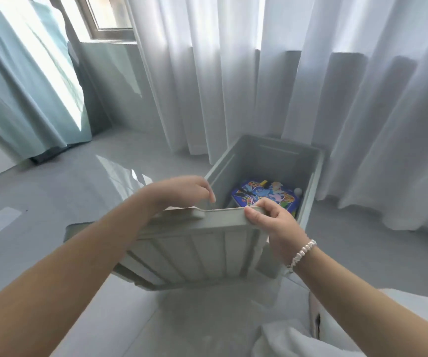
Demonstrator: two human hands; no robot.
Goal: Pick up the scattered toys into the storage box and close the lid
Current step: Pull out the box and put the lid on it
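Both hands on lid [194, 243], held tilted over near end of storage box [267, 161], ribbed underside facing camera. Right hand [274, 222] pinches top edge, thumb over rim. Left hand [182, 191] at other end of top edge, fingers curled; actual grip on lid hard to tell. Two-point hold likely to keep lid square for seating. Box on floor by curtain [259, 73], colourful toy [264, 195] already inside. Judgement: pickup done, closing step in hand.
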